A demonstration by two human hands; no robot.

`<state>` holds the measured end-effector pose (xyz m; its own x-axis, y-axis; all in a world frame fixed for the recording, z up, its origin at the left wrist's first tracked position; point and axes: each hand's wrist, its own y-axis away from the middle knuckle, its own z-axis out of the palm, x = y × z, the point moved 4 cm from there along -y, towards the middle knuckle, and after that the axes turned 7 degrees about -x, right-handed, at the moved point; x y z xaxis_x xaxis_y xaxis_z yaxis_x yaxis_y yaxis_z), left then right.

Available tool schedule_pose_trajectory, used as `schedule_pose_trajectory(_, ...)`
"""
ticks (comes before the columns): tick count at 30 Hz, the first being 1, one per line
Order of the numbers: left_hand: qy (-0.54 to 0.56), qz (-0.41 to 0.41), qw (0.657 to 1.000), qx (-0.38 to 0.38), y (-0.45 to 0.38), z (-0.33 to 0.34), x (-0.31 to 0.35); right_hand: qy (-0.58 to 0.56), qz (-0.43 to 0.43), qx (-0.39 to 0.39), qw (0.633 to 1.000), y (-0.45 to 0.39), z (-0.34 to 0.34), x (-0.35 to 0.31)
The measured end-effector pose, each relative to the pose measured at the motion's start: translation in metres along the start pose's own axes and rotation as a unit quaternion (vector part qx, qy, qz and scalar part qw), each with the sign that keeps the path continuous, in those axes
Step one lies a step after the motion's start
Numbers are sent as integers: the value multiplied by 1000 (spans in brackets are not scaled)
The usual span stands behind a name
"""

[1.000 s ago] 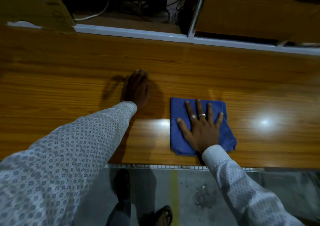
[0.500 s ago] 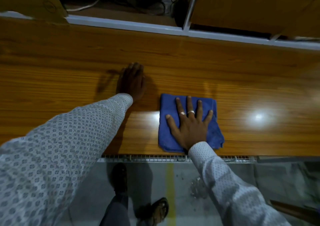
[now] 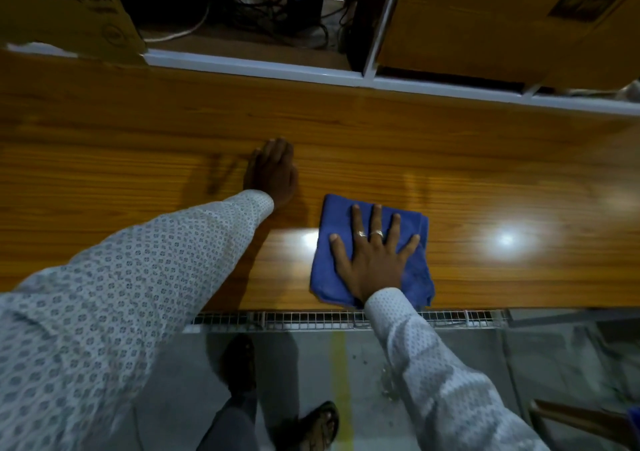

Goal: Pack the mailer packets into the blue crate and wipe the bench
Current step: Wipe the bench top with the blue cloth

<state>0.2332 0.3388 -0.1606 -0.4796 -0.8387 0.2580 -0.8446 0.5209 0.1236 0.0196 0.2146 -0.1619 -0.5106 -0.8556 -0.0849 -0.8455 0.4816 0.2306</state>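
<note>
The bench was a long run of glossy orange-brown wood grain that filled the middle of the view from 9 o'clock to 3 o'clock, with two bright lamp reflections on it toward 3 o'clock. Along its far edge ran a white shelf frame. At 12 o'clock the shelf held a tangle of dark cables; a cardboard box stood at 11 o'clock and a second, larger carton at 1 o'clock. Under the near edge of the bench a strip of wire mesh showed, and below it, at 6 o'clock, grey floor with a yellow line and the person's sandalled feet.

The left hand lay flat on the bare wood just left of centre, fingers straight and together, pointing toward 12 o'clock; it held nothing. The right hand, at about 4 o'clock from the left one, was spread wide with all five fingers splayed, palm pressing down on a folded blue cloth. Two rings sat on its fingers. The cloth lay near the bench's front edge, apart from the left hand, its near corner just reaching the rim above the mesh.
</note>
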Motion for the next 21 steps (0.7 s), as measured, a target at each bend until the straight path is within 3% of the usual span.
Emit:
schedule_pose_trajectory(5,0,9,997,-74,9,-14,-11,8,-108,28,994,31,8,-54)
schedule_pose_trajectory(8,2,14,999,-52,43,-17,-31,32,-133,27,990,43,11,-32)
schedule_pose_trajectory(11,19,7,999,-26,83,-15,-62,29,-78,7,996,27,4,-11)
schedule_pose_trajectory(14,11,-7,1000,1,118,-15,-87,13,-52,-10,999,4,1,-32)
schedule_pose_trajectory(18,-10,-26,1000,1,140,-16,-106,17,-128,-2,992,17,11,-70)
schedule_pose_trajectory(21,-43,-47,998,-10,149,-11,-117,31,-188,28,981,32,17,-58)
